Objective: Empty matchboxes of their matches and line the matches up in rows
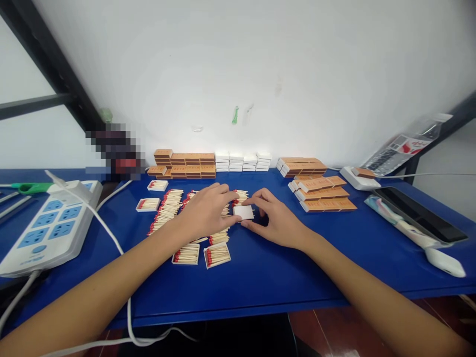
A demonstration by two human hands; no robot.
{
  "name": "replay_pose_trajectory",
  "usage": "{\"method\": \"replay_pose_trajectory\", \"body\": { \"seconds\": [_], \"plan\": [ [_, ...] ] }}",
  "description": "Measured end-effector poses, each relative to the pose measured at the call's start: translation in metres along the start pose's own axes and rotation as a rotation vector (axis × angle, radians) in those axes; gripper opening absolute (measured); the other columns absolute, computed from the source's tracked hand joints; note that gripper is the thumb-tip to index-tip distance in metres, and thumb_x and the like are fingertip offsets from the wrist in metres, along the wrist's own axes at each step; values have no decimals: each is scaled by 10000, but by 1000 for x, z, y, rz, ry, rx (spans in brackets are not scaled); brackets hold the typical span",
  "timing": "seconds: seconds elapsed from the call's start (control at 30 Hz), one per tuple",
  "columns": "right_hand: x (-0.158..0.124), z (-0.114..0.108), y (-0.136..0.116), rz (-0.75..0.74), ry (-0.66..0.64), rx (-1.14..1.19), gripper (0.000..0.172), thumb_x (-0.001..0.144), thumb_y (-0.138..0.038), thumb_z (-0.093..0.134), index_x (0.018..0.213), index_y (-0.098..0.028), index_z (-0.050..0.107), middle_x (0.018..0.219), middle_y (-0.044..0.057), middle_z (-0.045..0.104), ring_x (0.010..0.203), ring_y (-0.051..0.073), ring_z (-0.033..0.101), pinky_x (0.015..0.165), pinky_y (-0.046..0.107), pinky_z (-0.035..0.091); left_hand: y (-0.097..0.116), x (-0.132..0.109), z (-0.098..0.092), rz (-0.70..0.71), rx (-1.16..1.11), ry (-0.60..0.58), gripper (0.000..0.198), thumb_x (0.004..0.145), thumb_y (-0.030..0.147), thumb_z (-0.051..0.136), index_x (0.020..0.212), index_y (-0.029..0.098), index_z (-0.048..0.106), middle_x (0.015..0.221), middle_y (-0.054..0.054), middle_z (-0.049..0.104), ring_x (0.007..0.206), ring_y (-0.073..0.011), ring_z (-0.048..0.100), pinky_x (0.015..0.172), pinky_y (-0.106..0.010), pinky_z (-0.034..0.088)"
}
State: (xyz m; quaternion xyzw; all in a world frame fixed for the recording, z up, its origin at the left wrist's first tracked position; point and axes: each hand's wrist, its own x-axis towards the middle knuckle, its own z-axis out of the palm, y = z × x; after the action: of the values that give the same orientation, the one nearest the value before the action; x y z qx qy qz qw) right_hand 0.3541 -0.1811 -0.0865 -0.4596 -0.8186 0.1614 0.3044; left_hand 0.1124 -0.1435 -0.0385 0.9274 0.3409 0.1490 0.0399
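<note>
A small white matchbox tray [243,213] lies between my two hands, its plain face up and a few match ends poking out at its right side. My right hand [275,218] grips it between thumb and index finger. My left hand [208,210] is curled at its left edge, thumb touching it, over the loose matches. Red-tipped matches [166,212] lie in rows to the left and under that hand, partly hidden. Nearer me are two open trays filled with matches [186,254] [217,255]; two more filled trays [148,205] [157,185] sit farther left.
Orange matchboxes [192,166] and white trays [243,162] are stacked along the wall. More matchbox packs [325,193] stand right. A power strip [48,223] with a trailing cable lies left. A phone [420,213], white case [445,262] and plastic bottle [405,144] are at right.
</note>
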Motion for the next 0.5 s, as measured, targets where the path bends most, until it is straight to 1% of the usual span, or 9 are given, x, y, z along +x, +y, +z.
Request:
{"method": "replay_pose_trajectory", "body": {
  "seconds": [0.1,0.2,0.33,0.4,0.5],
  "plan": [
    [-2,-3,-1,9,-25,-12,355,969,-448,695,1292,-305,654,1252,88,559,776,175,600,718,387,572,2,-1,3,40,5,10,613,880,469,800,1384,174,617,1168,-99,658,1105,-291,586,930,-408,483],
    [-1,-5,1,12,-27,17,341,980,-454,684,1285,-301,670,1228,90,557,774,171,595,725,390,581,3,2,10,71,31,21,723,842,476,835,1441,184,554,1268,-116,640,1181,-307,555,1012,-450,456],
    [0,-9,2,15,3,81,338,981,-494,681,1242,-280,691,1194,91,558,766,166,574,717,382,578,4,5,18,81,42,55,768,856,453,829,1490,192,483,1443,-151,572,1344,-330,486,1083,-472,419],
    [0,-12,3,27,32,92,338,980,-498,682,1233,-274,695,1192,93,565,750,164,565,718,391,574,4,6,19,91,42,68,778,876,454,813,1510,176,457,1471,-161,560,1384,-333,462,1110,-476,400],
    [1,-16,3,58,77,91,354,975,-519,677,1226,-271,703,1188,103,584,742,176,567,706,407,569,4,6,18,96,46,76,754,904,446,789,1511,158,449,1463,-163,571,1383,-330,470,1116,-477,396]
  ]
}}
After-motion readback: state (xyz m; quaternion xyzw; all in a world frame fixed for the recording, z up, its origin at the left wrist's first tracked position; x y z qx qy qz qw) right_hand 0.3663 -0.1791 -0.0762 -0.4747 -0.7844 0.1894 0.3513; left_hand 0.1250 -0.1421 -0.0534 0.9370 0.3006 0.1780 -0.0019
